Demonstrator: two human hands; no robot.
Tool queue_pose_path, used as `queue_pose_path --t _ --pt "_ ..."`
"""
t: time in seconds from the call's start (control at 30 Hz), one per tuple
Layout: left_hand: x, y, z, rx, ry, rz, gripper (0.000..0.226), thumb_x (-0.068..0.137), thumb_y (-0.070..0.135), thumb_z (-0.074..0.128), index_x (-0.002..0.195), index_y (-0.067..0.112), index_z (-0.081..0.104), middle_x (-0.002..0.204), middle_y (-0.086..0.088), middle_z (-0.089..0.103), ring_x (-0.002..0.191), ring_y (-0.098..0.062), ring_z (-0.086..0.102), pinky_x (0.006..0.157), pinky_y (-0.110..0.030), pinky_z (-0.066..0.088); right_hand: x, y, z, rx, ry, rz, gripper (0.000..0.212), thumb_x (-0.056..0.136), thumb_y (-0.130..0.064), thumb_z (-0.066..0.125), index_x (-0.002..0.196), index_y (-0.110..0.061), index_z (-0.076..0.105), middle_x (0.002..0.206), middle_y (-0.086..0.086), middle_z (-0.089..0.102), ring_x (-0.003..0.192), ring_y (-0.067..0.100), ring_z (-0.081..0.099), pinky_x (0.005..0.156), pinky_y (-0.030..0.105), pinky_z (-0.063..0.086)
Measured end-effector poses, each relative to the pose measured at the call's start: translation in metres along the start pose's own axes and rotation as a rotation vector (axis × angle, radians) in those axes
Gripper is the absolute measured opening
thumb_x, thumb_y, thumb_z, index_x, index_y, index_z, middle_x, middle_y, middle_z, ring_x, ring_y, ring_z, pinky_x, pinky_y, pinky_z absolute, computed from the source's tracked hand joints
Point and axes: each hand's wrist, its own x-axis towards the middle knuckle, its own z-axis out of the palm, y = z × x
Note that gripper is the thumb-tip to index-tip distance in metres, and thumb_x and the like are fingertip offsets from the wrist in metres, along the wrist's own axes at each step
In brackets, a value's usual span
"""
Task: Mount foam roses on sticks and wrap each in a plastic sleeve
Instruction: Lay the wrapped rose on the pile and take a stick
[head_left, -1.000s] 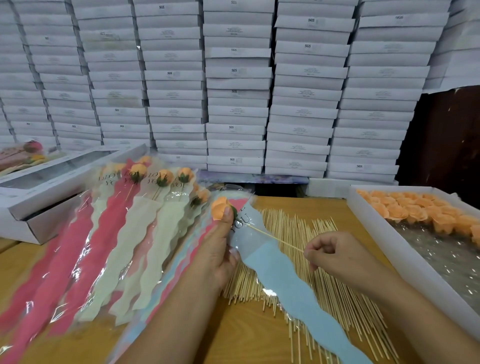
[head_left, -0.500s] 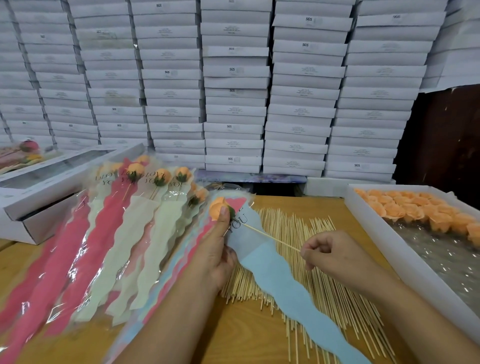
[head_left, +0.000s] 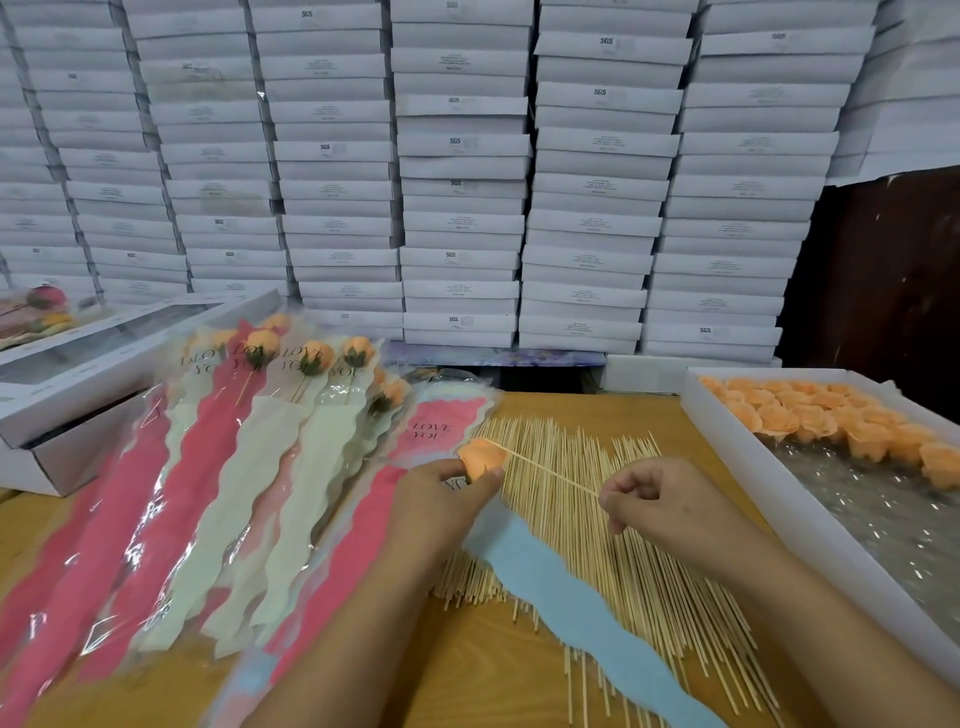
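Rose (head_left: 480, 456) now lower, below "LOVE YOU" sleeve (head_left: 434, 423) print.

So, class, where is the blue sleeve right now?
The blue sleeve lies low in the head view's centre, slanting over the loose sticks on the table, its top end beneath the left hand holding the orange rose.

Orange foam rose (head_left: 480, 456), blue wavy sleeve (head_left: 566, 597), pale wooden sticks (head_left: 587, 519), white boxes (head_left: 462, 171)

a packing workshop or small craft stockroom: wall of stacked white boxes (head_left: 462, 171) at the back, wooden table (head_left: 483, 670) strewn with sticks (head_left: 597, 525), tray (head_left: 737, 467) of orange foam roses (head_left: 810, 421), heap of sleeved roses (head_left: 249, 457) on the left.
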Motion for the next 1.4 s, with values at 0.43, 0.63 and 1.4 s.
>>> queue_pose_path --t 0.43,0.63,1.4 --pt "-0.009 0.011 -0.028 0.347 0.037 0.169 0.022 0.086 0.054 0.07 0.1 0.037 0.071 0.087 0.017 0.06 0.068 0.006 0.053 0.054 -0.018 0.036 0.001 0.0 -0.002 0.011 0.014 -0.023 0.019 0.093 -0.013 0.066 0.076 -0.011 0.075 0.067 -0.001 0.074 0.044 -0.01 0.054 0.046 0.002 0.037" --pt "-0.008 0.017 -0.027 -0.329 -0.058 0.025 0.02 0.082 0.035 0.08 0.064 0.035 0.072 0.072 0.015 0.071 0.072 -0.003 0.066 0.063 -0.019 0.049 0.002 0.003 -0.002 0.115 0.032 -0.014 0.016 0.094 -0.017 0.066 0.079 -0.017 0.074 0.068 0.0 0.074 0.047 0.01 0.049 0.045 0.015 0.04" --pt "0.003 0.017 -0.03 -1.037 -0.18 -0.338 0.03 0.069 0.024 0.079 0.092 0.007 0.07 0.075 -0.013 0.076 0.063 -0.017 0.075 0.057 -0.027 0.062 -0.001 0.001 0.001 0.008 -0.076 -0.047 0.016 0.094 -0.018 0.066 0.08 -0.018 0.074 0.07 -0.003 0.075 0.046 -0.003 0.053 0.049 0.007 0.041"
